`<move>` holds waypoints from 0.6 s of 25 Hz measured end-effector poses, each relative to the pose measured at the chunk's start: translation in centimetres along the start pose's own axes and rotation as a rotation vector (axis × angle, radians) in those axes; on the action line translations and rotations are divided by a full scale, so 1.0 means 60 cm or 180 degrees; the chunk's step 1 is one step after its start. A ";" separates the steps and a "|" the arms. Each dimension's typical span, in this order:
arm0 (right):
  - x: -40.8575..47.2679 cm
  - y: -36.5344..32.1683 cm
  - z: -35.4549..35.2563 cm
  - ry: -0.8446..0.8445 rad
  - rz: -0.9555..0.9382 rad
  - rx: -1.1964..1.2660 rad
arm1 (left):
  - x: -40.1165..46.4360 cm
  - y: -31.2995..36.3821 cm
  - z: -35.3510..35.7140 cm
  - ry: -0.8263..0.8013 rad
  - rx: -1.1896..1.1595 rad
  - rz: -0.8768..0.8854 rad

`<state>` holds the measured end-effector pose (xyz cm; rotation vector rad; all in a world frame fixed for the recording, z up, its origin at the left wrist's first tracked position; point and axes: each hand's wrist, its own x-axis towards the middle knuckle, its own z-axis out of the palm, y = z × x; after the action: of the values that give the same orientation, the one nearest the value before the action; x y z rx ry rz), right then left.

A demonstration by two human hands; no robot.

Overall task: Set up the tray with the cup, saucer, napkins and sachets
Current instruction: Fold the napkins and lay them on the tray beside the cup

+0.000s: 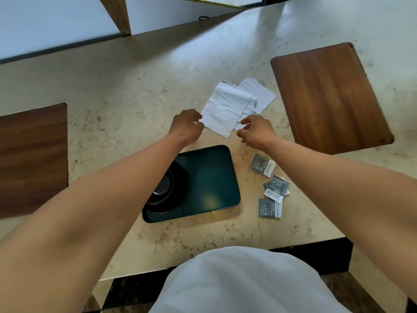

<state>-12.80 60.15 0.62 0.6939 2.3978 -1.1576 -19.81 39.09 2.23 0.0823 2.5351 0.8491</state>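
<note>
Marble counter spreads bare beyond our hands, edged by a wooden board at far left. Our left hand curls at the napkins' left corner; whether it pinches the paper we cannot tell. Below, the dark tray carries cup and saucer at its left end. Our right hand hovers loosely curled at the napkins' right edge. Sachets lie just right of the tray, then another board.
</note>
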 end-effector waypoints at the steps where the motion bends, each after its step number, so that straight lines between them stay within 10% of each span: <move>1: 0.012 0.000 0.000 0.0008 0.0019 0.0027 | 0.013 0.002 0.005 -0.0015 0.0014 -0.0053; 15: 0.109 -0.004 0.010 0.0822 -0.0380 -0.0355 | 0.158 0.041 0.026 0.0266 0.0412 0.0282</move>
<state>-18.10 61.25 -3.10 0.7101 2.7294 -1.0230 -27.78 43.85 -1.32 0.2059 2.6806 0.7348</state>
